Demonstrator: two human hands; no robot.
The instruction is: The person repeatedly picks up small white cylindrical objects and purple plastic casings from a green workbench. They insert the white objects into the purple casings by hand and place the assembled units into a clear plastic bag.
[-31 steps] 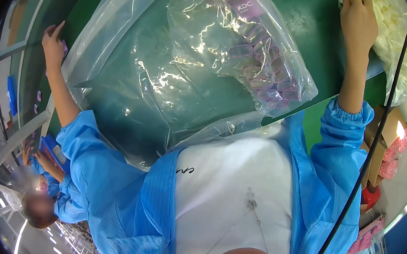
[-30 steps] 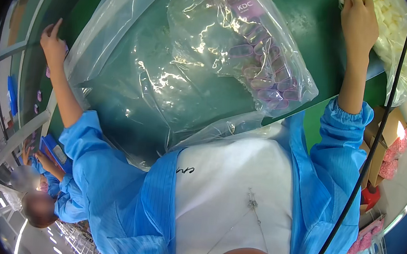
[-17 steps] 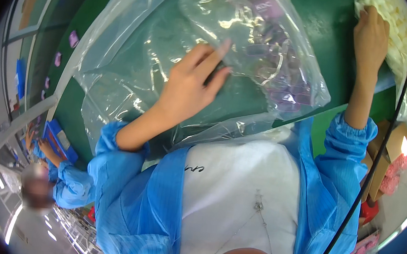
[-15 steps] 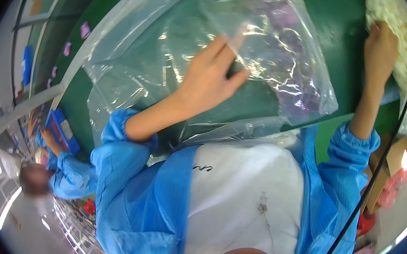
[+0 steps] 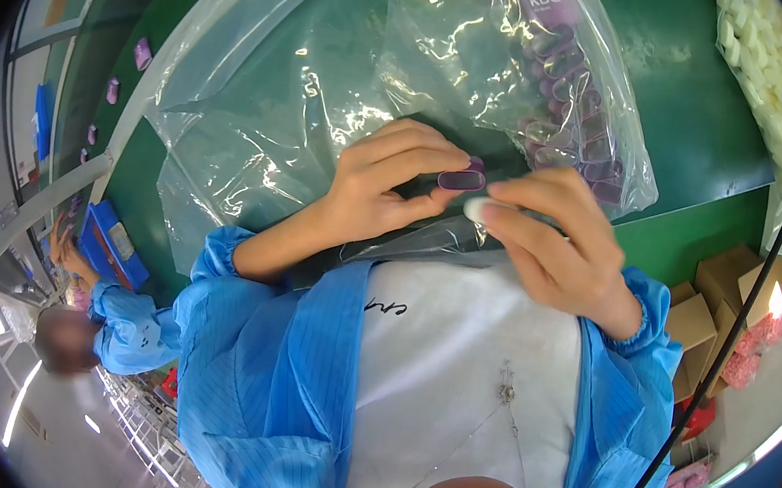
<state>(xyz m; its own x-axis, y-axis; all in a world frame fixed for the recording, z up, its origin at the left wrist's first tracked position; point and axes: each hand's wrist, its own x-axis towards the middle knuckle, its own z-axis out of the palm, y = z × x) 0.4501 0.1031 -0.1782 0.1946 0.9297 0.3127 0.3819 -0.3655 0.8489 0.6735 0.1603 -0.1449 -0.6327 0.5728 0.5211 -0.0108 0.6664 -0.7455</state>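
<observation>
My left hand pinches a small purple oval casing between thumb and fingers, its dark open end turned toward me. Just right of it, my right hand grips a small white piece by the fingertips, close to the casing but apart from it. Both hands are over the near part of a large clear plastic bag spread on the green table. Many more purple casings lie within the bag at its right side.
A clear bag of white pieces sits at the far right. Cardboard boxes stand low on the right. A white curved rail runs on the left, with purple pieces beyond it. A co-worker's blue sleeve is near a blue tray.
My right hand has come from the bag of white pieces to the middle with a white piece. My left hand has drawn back from the bag's purple contents and holds a purple casing.
</observation>
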